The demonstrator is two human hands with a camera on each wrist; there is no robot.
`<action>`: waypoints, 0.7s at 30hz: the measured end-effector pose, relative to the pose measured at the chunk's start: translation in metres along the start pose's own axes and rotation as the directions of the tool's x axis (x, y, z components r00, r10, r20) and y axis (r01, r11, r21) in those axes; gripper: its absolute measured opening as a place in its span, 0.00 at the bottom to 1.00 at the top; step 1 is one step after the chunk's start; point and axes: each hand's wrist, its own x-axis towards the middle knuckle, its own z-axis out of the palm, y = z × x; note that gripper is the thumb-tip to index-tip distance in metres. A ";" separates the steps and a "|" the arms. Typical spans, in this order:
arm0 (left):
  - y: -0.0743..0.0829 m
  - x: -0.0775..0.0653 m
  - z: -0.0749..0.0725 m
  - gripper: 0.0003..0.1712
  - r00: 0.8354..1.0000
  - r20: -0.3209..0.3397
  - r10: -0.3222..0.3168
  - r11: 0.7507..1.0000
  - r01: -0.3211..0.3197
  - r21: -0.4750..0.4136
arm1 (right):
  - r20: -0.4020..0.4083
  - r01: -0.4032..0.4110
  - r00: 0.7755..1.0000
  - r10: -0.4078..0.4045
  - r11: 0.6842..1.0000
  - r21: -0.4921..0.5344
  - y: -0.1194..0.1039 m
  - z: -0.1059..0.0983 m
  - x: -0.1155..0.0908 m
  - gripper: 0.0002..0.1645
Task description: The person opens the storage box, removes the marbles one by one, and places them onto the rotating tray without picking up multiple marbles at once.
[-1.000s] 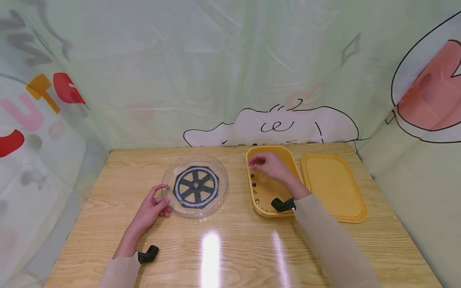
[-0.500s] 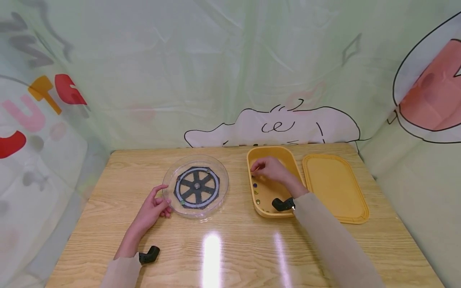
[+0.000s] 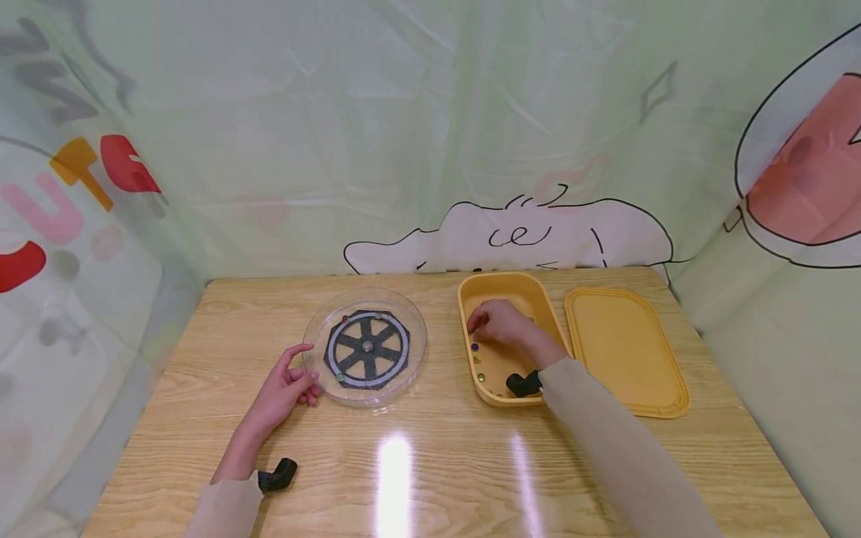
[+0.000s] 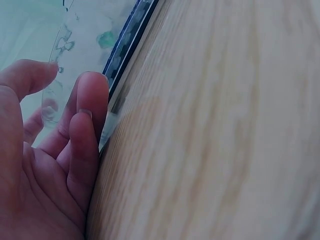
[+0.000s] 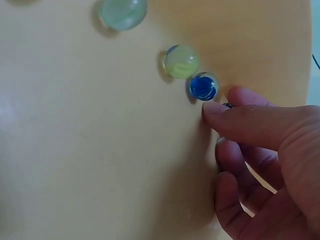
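Observation:
My left hand point(image 3: 289, 385) grips the left rim of a clear round dish point(image 3: 420, 351), index finger and thumb at its edge. A green marble point(image 3: 340, 377) and two other small marbles point(image 3: 345, 319) lie in the dish, over a dark wheel-like pattern point(image 3: 370, 366). My right hand point(image 3: 501, 321) reaches into a yellow-orange bin point(image 3: 518, 282) at its left wall. There thumb and index finger pinch a dark marble point(image 5: 227, 105), mostly hidden. Beside the fingertips are a blue marble point(image 5: 204, 86), a yellowish marble point(image 5: 181, 61) and a pale green marble point(image 5: 123, 11).
A flat yellow-orange lid point(image 3: 625, 351) lies right of the bin on the wooden table point(image 3: 457, 456). Printed curtains point(image 3: 323, 149) hang behind and at both sides. A black wrist camera point(image 3: 277, 475) sits on each wrist.
My right hand has lowered toward the bin's floor and closed on a marble. Two marbles in the dish have rolled along its far side. My left hand has stayed at the rim.

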 end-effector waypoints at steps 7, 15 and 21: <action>0.001 0.000 0.000 0.33 1.000 0.004 0.002 1.000 -0.002 -0.003 | 0.006 -0.015 1.000 0.015 1.000 -0.009 -0.003 -0.001 0.000 0.07; 0.002 0.001 0.000 0.32 1.000 0.005 0.018 1.000 -0.018 0.005 | 0.006 -0.043 0.999 0.043 0.998 -0.046 -0.004 -0.003 -0.001 0.06; -0.001 0.000 0.000 0.32 1.000 0.002 -0.003 1.000 0.003 0.013 | 0.007 -0.047 0.999 0.048 0.995 -0.089 -0.005 -0.003 -0.002 0.07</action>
